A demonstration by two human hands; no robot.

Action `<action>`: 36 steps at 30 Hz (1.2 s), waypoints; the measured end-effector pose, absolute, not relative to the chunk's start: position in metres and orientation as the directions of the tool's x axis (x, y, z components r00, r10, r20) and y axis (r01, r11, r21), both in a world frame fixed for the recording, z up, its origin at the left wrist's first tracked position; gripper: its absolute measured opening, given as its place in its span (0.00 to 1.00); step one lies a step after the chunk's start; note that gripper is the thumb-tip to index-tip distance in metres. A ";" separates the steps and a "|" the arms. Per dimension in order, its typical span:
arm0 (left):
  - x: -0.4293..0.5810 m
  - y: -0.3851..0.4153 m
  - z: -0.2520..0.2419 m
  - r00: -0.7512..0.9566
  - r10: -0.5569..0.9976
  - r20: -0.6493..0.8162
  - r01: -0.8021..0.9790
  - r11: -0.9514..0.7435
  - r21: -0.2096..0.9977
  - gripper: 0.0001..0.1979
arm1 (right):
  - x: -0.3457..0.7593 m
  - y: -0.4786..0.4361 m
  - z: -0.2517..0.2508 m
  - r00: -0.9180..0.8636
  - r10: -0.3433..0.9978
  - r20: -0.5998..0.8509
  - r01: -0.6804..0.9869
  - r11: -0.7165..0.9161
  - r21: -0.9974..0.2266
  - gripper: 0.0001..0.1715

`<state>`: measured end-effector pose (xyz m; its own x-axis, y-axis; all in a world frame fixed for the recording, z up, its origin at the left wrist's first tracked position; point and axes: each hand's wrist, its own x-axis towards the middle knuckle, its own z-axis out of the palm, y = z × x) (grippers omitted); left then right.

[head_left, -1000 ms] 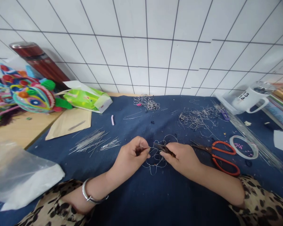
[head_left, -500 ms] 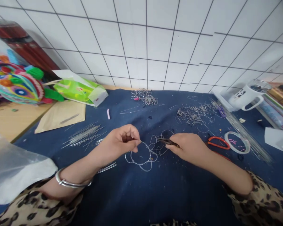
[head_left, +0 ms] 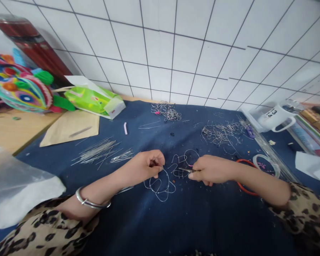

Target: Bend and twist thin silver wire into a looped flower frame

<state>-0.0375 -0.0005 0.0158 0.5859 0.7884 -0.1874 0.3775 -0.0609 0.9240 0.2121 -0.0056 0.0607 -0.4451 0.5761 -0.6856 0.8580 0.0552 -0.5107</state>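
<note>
Between thumb and fingertips, my left hand [head_left: 149, 164] pinches a looped wire frame [head_left: 165, 200] of thin silvery wire, which hangs below the fingers over the dark blue cloth. My right hand [head_left: 212, 169] is closed around pliers [head_left: 186, 170] whose narrow dark jaws point left; the handles are hidden in the palm. Just behind and beneath the jaws lies another bent wire shape [head_left: 179, 159] with rounded loops. Some small pink beads [head_left: 190, 165] show by the right fingertips. The jaws and the held wire frame are apart.
Straight wire pieces [head_left: 96, 152] lie left, near a brown envelope [head_left: 69, 129]. Tangled wire heaps [head_left: 222, 132] sit toward the back. At right are orange-handled scissors [head_left: 245, 188], a clear ring-shaped dish [head_left: 276, 167] with pink beads and a white mug [head_left: 276, 117]. A plastic bag [head_left: 24, 195] lies at left.
My right hand has turned, and the pliers have come lower, over the loose wire shape. The held wire frame has swung and tilted under my left hand. The view has shifted slightly.
</note>
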 end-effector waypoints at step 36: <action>-0.041 0.003 0.012 0.603 0.765 -0.227 0.443 -0.085 0.892 0.04 | 0.189 -0.020 0.053 -0.417 0.812 -0.408 0.906 0.406 -0.118 0.23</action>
<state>-0.0405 0.0031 0.0124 0.6030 0.7649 -0.2266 0.4431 -0.0849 0.8925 0.1886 -0.0199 0.0526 -0.4171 0.8123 -0.4077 0.9062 0.4062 -0.1178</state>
